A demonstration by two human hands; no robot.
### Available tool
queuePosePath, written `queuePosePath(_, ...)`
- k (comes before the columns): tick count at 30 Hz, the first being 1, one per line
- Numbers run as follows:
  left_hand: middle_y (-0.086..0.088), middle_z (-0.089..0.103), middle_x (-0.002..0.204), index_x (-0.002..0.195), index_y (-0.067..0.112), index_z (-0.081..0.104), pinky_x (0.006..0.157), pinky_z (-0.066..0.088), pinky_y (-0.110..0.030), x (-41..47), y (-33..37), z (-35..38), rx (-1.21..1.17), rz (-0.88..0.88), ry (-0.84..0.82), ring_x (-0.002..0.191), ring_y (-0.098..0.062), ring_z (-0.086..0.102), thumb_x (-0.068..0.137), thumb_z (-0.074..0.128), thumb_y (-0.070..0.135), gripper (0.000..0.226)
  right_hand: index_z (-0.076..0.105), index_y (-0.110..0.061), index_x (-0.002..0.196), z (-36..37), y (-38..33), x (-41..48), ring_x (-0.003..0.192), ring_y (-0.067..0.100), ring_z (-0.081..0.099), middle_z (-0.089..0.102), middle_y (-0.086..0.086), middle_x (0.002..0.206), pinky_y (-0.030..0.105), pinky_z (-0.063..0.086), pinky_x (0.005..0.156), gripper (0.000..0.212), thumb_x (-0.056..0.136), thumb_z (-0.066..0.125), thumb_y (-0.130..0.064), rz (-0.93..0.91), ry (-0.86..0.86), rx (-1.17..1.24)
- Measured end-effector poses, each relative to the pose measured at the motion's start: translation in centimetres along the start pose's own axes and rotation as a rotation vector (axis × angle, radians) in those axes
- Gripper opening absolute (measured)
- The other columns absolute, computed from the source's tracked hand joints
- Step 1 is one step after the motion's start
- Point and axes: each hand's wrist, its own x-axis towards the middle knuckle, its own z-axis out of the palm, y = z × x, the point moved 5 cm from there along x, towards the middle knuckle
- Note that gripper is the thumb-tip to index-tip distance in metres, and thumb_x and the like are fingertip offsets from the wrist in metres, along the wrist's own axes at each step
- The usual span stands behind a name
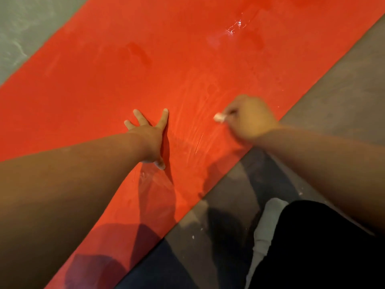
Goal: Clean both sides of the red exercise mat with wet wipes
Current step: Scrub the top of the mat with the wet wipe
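Observation:
The red exercise mat [116, 80] lies flat on the floor, running diagonally from lower left to upper right. My left hand [150, 134] presses flat on it with fingers spread. My right hand [250, 117], blurred, grips a small crumpled white wet wipe [219, 117] against the mat near its right edge; only a bit of the wipe sticks out past the fingers. Wet streaks shine on the mat between my hands and further up at the top right.
Grey floor [341, 84] borders the mat on the right and at the upper left [18, 28]. My leg in black clothing [316, 247] and a white sock [268, 224] are at the lower right, beside the mat's edge.

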Motion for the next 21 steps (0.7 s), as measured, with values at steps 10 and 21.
queuePosePath(10,-0.041,-0.029,0.143,0.137,0.021,-0.042,0.108,0.026,-0.064,0.2,2.7,0.9,-0.052,-0.075,-0.021,0.134,-0.064,0.001,0.051,0.093,0.043,0.161,0.070,-0.013,0.079,6.1,-7.3,-9.7,0.077,0.027,0.060,0.058,0.004,0.081,0.037,0.051,0.063,0.009,0.076,0.064,-0.006,-0.541,-0.290,-0.013)
queuePosePath(21,-0.035,-0.028,0.147,0.139,0.030,-0.039,0.108,0.029,-0.062,-0.2,2.9,0.3,-0.096,-0.065,0.006,0.138,-0.058,0.002,0.049,0.094,0.037,0.161,0.069,-0.007,0.105,-2.2,3.4,-3.3,0.104,0.035,0.053,0.059,0.014,0.107,0.040,0.043,0.085,0.024,0.089,0.051,-0.010,-0.009,0.095,-0.170)
